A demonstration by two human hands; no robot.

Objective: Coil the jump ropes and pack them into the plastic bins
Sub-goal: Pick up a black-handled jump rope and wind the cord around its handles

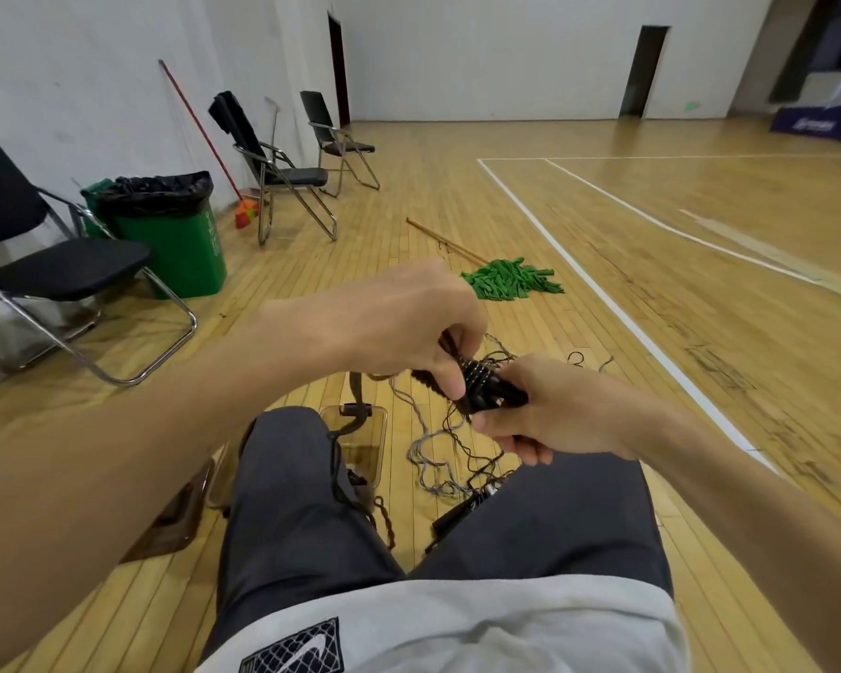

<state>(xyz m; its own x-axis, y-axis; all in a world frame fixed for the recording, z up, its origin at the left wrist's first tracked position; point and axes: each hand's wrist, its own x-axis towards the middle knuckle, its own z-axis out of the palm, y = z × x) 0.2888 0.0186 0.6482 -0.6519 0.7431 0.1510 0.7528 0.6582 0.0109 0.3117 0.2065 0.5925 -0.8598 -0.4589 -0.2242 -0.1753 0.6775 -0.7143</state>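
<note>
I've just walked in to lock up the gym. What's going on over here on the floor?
A seated person is coiling a black jump rope. The right hand grips its handles, and the left hand pinches the cord beside them. More ropes lie tangled on the wooden floor in front of the knees. A clear plastic bin sits on the floor by the left leg.

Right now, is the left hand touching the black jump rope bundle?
Touching. The head view shows the left hand pinching the black jump rope bundle, which the right hand also grips.
</note>
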